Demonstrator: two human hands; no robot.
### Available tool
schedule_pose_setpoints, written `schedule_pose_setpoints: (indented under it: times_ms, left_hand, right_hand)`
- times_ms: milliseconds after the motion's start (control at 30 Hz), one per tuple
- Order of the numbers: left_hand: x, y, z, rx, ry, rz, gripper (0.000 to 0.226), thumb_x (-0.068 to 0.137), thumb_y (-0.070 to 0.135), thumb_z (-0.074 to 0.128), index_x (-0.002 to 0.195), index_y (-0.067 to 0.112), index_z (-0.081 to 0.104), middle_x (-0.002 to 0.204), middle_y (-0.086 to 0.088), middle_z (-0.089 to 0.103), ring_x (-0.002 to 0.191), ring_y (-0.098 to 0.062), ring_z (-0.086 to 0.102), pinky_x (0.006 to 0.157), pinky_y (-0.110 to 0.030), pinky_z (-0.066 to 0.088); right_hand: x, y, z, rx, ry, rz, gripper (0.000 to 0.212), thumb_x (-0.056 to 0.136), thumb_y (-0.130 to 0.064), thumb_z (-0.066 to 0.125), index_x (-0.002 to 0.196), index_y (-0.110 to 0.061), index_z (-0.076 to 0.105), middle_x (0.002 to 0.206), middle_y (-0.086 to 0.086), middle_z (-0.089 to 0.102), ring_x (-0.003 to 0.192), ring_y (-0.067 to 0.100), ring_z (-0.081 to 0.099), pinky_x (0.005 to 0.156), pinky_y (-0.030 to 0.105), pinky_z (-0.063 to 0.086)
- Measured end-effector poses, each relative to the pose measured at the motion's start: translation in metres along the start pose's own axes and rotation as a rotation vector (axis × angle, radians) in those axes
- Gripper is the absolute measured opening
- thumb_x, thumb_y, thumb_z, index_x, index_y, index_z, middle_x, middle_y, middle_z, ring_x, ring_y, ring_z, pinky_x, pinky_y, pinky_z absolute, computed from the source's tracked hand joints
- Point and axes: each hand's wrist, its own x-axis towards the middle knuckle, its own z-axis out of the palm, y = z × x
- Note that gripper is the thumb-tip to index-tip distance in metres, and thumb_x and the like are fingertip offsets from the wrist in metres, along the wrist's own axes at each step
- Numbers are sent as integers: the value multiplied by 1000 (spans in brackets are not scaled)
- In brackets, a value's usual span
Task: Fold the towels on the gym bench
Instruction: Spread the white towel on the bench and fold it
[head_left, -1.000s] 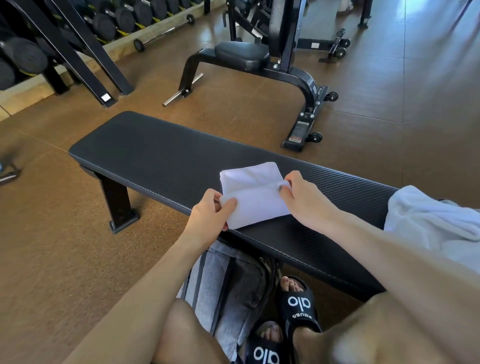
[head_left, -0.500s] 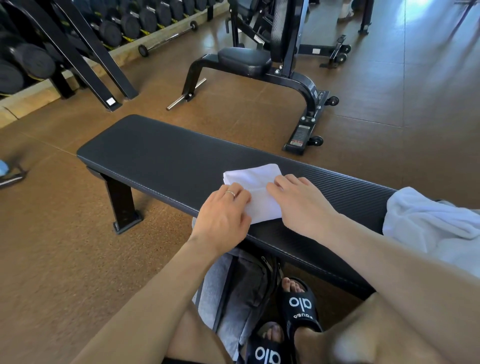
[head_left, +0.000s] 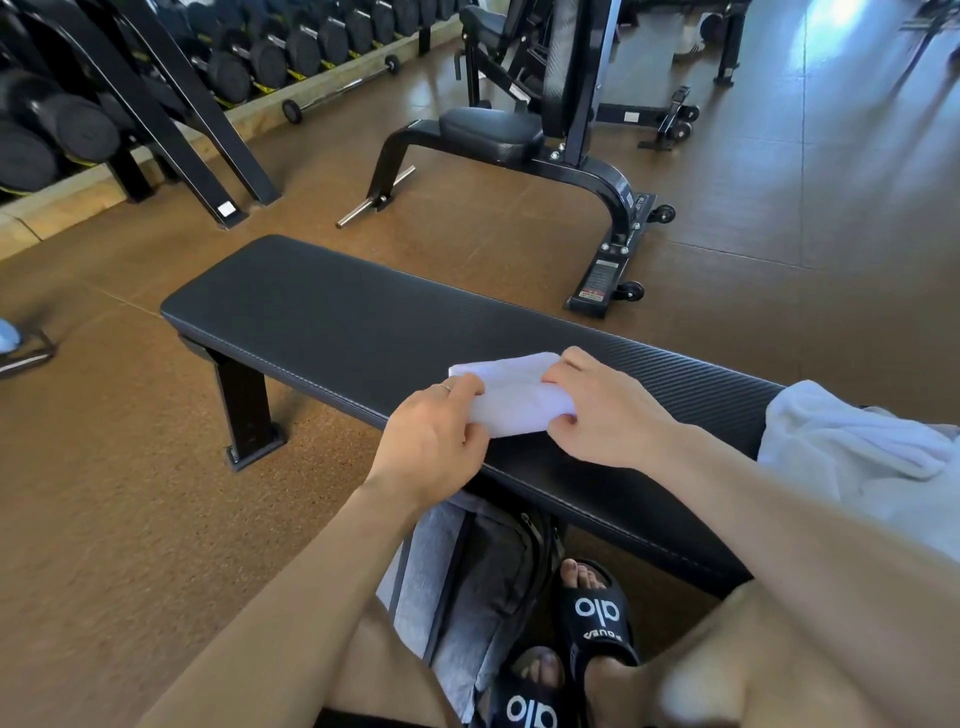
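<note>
**Small towel held at both ends on bench pad**

A small white folded towel (head_left: 511, 400) lies on the near edge of the black gym bench (head_left: 322, 322), roughly at the middle of its length. The left hand (head_left: 434, 441) grips the towel's left end, fingers curled over the top and thumb at the near side; a ring shows on one finger. The right hand (head_left: 605, 410) grips the right end, fingers curled over the far edge and thumb tucked against the near edge. Both hands are closed on the cloth; the towel rests on the pad between them.

At the right end of the bench sits a loose heap of white towels (head_left: 852, 452), unfolded and well apart from the small one. Under the bench, a grey bag (head_left: 467, 587) stands beside the person's feet in black slides (head_left: 597, 613). Beyond the bench stands an adjustable bench (head_left: 519, 135); a dumbbell rack (head_left: 156, 67) lines the far left wall.
</note>
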Motion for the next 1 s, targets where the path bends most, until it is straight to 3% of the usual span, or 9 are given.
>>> schedule_pose_setpoints:
  times_ms: [100,167,233,367,533,633,800,900,1000]
  left_hand:
    - [-3,-2,-4,-337,-40,-212,10,91,17,49,100,23,48,76,-7,57,68,-22,52,61,-39,42]
    - [-1,-4,-1,-473,-50,-309,2,96,21,46,97,21,48,82,-15,59,67,-18,48,58,-37,41]
    - [2,-6,3,-531,-59,-413,9,100,24,43,101,17,49,89,-13,59,72,-15,46,61,-32,39]
    - [7,-14,12,-561,-109,-557,16,102,30,41,107,16,47,105,-12,61,83,-19,54,67,-33,45]
    - [10,-17,17,-440,-165,-566,19,103,37,40,107,20,44,101,-9,59,85,-24,62,71,-42,53]
    - [7,-15,16,-372,-132,-559,24,103,44,38,105,20,41,98,-9,60,85,-26,65,73,-45,57]
    - [4,-2,12,-637,-114,-713,63,75,76,51,108,24,36,114,-13,58,100,-38,65,85,-54,58]
    - [4,-4,10,-874,-53,-854,54,88,51,69,118,17,39,116,-5,52,110,-25,61,81,-40,63]
    - [1,-8,5,-1078,-25,-931,59,88,37,76,126,15,36,120,-5,49,111,-21,61,79,-33,62]
  right_hand:
    - [-2,2,-13,385,-58,183,23,86,-24,52,108,-24,58,100,-5,59,91,19,59,73,36,49]
    - [-3,2,-15,521,-88,278,18,91,-27,49,107,-24,55,97,-2,61,87,17,58,66,33,45]
    - [-1,1,-12,575,-105,334,16,95,-32,44,103,-21,52,94,0,59,81,16,55,63,31,40]
    - [7,1,-4,589,-128,381,21,99,-38,40,102,-18,47,92,1,56,78,14,51,61,30,36]
    - [15,2,2,515,-112,368,27,101,-37,42,121,-20,46,102,2,58,87,15,57,69,33,49]
    - [17,3,4,477,-120,355,29,102,-35,40,124,-19,47,102,5,59,87,19,58,70,35,49]
    - [13,-2,2,527,-182,369,20,102,-33,42,114,-18,48,94,3,61,78,16,61,62,28,45]
    - [8,-11,0,540,-264,335,19,102,-30,42,106,-14,51,95,8,66,74,20,66,63,28,51]
    - [4,-15,-1,581,-326,313,18,102,-29,44,102,-14,52,94,11,69,82,27,71,69,30,57]
